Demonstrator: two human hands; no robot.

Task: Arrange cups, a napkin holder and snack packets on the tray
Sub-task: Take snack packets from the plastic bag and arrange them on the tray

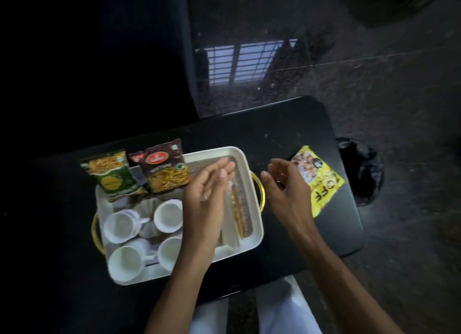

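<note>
- Arranging is judged to be near its end: the napkin holder (235,216) is being settled in the right part of the tray (259,233), and one packet is not yet loaded.
- Tray: white, with a gold handle at each end, set on a black table (274,134).
- Cups: four white cups (119,223) are grouped mouth-up in the left part of the tray, close together.
- Green packet (112,174) and maroon packet (164,169): both are propped side by side against the tray's far rim, behind the cups.
- Napkin holder: a gold and white piece laid lengthwise in the tray's right part, partly hidden by the left hand.
- Yellow packet (321,181): laid flat on the table outside the tray, to its right.
- Left hand (212,191): fingers are held straight and together, edge-on above the napkin holder. Nothing is gripped, and whether the holder is touched cannot be told.
- Right hand (287,186): fingers are loosely curled and spread, and nothing is held. It hovers between the tray's right handle (259,189) and the yellow packet, just beside the packet.
- Next move, as judged: the yellow packet is to be pinched by an edge, lifted over the rim and stood beside the maroon packet. Room there looks tight, so the propped packets could be knocked over.
</note>
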